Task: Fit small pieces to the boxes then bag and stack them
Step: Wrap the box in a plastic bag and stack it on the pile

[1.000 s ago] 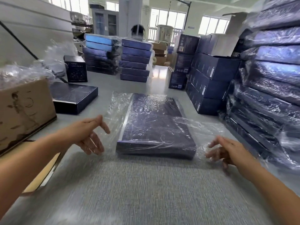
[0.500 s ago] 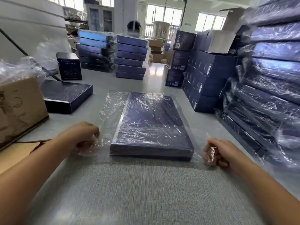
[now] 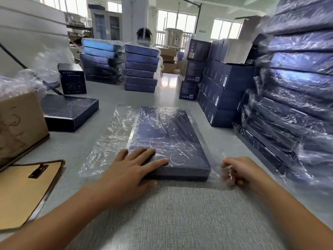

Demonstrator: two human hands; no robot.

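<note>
Left hand (image 3: pixel 133 170) fingers spread flat on bagged navy box (image 3: pixel 169 141), right hand (image 3: pixel 241 172) fingers curled pinching clear bag (image 3: pixel 111 141) edge beside it

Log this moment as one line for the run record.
step: bagging | left hand: flat on near end of box | right hand: pinches plastic bag at near-right corner | box: inside bag, lying on table, not yet stacked

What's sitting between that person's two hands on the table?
In the head view, the near end of the dark blue box lies between the left hand, flat on it, and the right hand, gripping the clear bag.
</note>
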